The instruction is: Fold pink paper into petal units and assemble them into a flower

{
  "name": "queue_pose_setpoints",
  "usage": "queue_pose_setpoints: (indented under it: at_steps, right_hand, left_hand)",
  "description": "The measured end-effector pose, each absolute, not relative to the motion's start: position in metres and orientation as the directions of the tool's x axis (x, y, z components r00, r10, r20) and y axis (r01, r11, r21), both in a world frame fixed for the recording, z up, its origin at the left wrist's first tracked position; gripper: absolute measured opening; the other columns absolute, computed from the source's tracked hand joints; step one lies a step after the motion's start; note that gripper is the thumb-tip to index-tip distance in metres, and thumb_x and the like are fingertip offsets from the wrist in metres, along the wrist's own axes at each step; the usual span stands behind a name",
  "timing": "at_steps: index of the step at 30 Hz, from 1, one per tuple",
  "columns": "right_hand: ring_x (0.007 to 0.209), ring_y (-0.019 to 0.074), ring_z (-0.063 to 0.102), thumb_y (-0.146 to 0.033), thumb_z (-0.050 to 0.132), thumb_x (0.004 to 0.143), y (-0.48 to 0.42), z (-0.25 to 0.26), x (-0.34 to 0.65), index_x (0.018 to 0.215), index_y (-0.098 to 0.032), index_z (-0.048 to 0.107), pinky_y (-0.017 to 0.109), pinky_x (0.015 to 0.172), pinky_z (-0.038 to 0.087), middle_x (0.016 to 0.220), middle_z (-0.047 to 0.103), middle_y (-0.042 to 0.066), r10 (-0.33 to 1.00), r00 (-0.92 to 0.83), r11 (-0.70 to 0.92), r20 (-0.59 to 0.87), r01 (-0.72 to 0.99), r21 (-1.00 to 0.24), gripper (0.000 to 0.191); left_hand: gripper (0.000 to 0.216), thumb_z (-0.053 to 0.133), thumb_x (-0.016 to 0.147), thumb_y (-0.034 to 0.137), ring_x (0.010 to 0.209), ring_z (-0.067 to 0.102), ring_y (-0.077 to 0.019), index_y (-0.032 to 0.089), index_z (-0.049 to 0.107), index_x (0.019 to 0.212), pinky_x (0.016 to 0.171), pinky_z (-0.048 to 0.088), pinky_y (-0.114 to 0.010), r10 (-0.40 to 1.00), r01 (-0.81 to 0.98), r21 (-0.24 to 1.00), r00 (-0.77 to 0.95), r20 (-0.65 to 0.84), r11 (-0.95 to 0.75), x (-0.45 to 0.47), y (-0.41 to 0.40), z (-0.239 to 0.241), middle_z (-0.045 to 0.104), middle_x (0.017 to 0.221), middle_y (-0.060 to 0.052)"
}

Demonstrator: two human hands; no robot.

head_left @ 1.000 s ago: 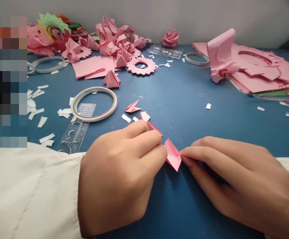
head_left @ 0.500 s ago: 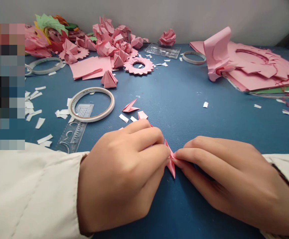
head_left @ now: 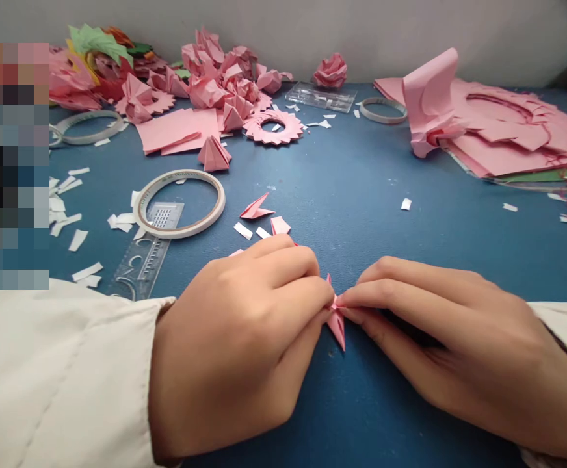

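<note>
A small pink folded paper piece (head_left: 337, 327) is pinched between my two hands, its lower tip pointing toward me. My left hand (head_left: 244, 338) is closed on it from the left, covering part of it. From the right, the thumb and forefinger of my right hand (head_left: 439, 331) close on its middle. Beyond my left knuckles lies another folded pink paper piece (head_left: 257, 208), V-shaped, beside a small pink paper scrap (head_left: 280, 225) and white slips (head_left: 243, 231).
Left of centre, a tape roll (head_left: 181, 231) rests on a clear plastic ruler (head_left: 149, 260). Pink paper foldings (head_left: 225, 78) are heaped at the back, near a pink paper ring (head_left: 274, 128). Large pink paper sheets (head_left: 502, 156) lie at the back right. White scraps (head_left: 87, 272) are scattered at left.
My right hand has shifted slightly left and up. The upper part of the paper piece between my fingers shows narrower now. Both hands keep their pinch.
</note>
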State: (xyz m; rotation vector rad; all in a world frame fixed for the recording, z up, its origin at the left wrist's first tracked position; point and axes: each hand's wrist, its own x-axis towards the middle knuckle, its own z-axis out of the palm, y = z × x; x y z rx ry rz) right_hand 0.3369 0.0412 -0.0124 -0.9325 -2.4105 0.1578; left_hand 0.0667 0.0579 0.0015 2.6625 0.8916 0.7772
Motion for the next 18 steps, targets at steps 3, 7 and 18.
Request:
queue_pose_setpoints:
  at_steps: [3,7,18]
  right_hand:
    - [0.076,0.0139,0.079,-0.011,0.058,0.133,0.042,-0.012,0.339,0.120,-0.025,0.074,0.028,0.072,0.059,0.097,0.084,-0.002,0.650,-0.608,0.754,0.455,0.591,-0.288,0.025]
    - [0.071,0.0153,0.074,-0.011,0.059,0.130,0.040,-0.010,0.343,0.108,-0.026,0.074,0.029,0.066,0.057,0.089,0.078,-0.001,0.657,-0.603,0.745,0.452,0.611,-0.268,0.031]
    - [0.111,0.0354,0.084,-0.051,0.088,0.116,0.020,-0.025,0.361,0.120,-0.030,0.088,0.048,0.091,0.077,0.127,0.084,0.016,0.661,-0.601,0.736,0.449,0.635,-0.235,0.021]
  left_hand:
    - [0.039,0.057,0.127,0.006,0.104,0.085,-0.0230,0.020,0.084,0.103,0.093,0.072,-0.036,0.611,0.507,0.341,0.677,0.411,-0.791,0.067,0.058,0.001,0.086,0.108,-0.003]
    - [0.039,0.057,0.124,0.004,0.101,0.084,-0.0230,0.020,0.084,0.103,0.092,0.071,-0.037,0.614,0.508,0.346,0.679,0.402,-0.788,0.066,0.057,0.002,0.085,0.107,-0.003]
    - [0.028,0.064,0.115,0.009,0.089,0.077,-0.0242,0.025,0.081,0.099,0.078,0.068,-0.036,0.656,0.560,0.343,0.660,0.365,-0.754,0.063,0.056,0.005,0.081,0.099,-0.004]
